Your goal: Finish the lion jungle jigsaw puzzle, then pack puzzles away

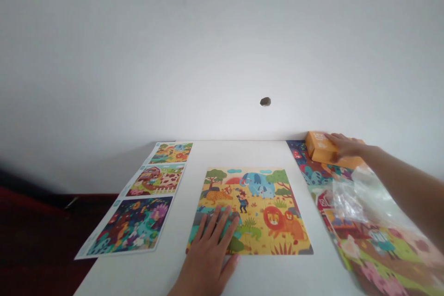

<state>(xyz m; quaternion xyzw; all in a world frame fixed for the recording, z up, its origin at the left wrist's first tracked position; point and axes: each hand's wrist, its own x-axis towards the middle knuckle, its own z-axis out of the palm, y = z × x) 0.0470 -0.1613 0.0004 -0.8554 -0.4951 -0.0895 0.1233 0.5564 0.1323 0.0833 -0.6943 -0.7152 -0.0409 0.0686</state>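
Note:
An assembled animal jigsaw puzzle point(258, 222) lies flat on the white table, showing lions, elephants, a leopard and trees. Spread across its lower left corner are the fingers of my left hand point(210, 249), palm down and holding nothing. At the back right, my right hand point(345, 144) is on an orange box point(321, 148), with fingers over the top and thumb down its near side. The box rests on the far end of a dark, colourful picture sheet point(305, 166); part of it is hidden by my hand.
On the left, a printed sheet with three pictures point(130, 226) overhangs the table edge. Clear crumpled plastic point(350, 201) lies over a farm picture point(378, 240) on the right, below my right forearm. A white wall with a small hole point(265, 101) stands behind the table point(239, 152).

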